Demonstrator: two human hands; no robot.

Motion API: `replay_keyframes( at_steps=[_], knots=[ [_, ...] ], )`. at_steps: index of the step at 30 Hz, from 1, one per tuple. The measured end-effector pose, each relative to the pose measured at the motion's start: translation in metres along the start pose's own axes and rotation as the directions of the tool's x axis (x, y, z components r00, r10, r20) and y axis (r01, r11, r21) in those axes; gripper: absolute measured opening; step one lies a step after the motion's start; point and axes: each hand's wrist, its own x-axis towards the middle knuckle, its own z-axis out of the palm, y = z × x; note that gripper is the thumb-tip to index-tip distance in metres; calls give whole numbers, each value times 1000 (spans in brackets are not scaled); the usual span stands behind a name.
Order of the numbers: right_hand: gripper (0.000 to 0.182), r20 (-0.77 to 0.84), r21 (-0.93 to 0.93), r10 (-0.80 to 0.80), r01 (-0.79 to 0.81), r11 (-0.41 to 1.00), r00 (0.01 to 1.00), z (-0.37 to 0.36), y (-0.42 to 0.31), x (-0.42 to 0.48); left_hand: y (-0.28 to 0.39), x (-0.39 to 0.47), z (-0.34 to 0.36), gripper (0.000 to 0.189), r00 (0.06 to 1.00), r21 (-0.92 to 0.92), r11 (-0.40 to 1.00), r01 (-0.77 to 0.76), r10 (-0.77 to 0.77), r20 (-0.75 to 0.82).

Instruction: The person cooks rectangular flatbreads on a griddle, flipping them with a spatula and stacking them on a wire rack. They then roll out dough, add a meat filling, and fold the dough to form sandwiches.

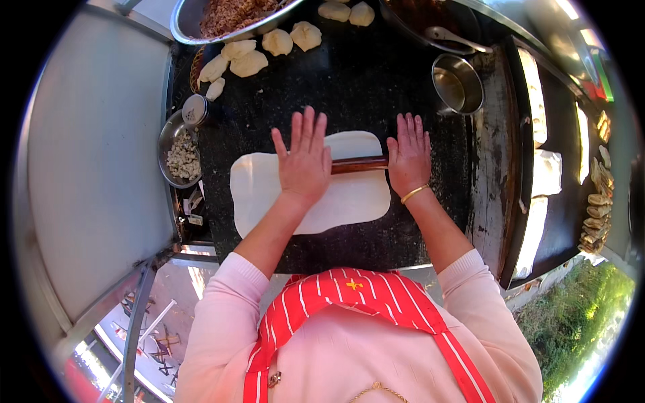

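A sheet of white dough (347,201) lies rolled flat on the black work surface, its outline uneven. Across it rests a dark wooden rolling pin (360,164), whose middle shows between my hands. My left hand (303,161) lies flat over the pin's left part, fingers stretched and spread, palm down. Over the right end is my right hand (410,151), also flat, its fingers pointing away from me and a bangle at the wrist. Neither hand's fingers wrap around the pin. The pin's ends are hidden under the hands.
Several dough pieces (249,63) lie at the back left, below a metal bowl of reddish-brown filling (237,15). A shaker (195,110) and a bowl of pale crumbly bits (183,158) stand left. At right are a metal cup (457,83), a ladle (456,38) and a griddle (564,211) bearing flatbreads.
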Motion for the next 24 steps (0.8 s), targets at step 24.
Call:
replay_keyframes(
  at_steps=[24],
  knots=[
    [35,106,230,-107,81,970,989,-67,-41,-171,-30,-153,-17,40,915,-458,793,-401,326,-237]
  ],
)
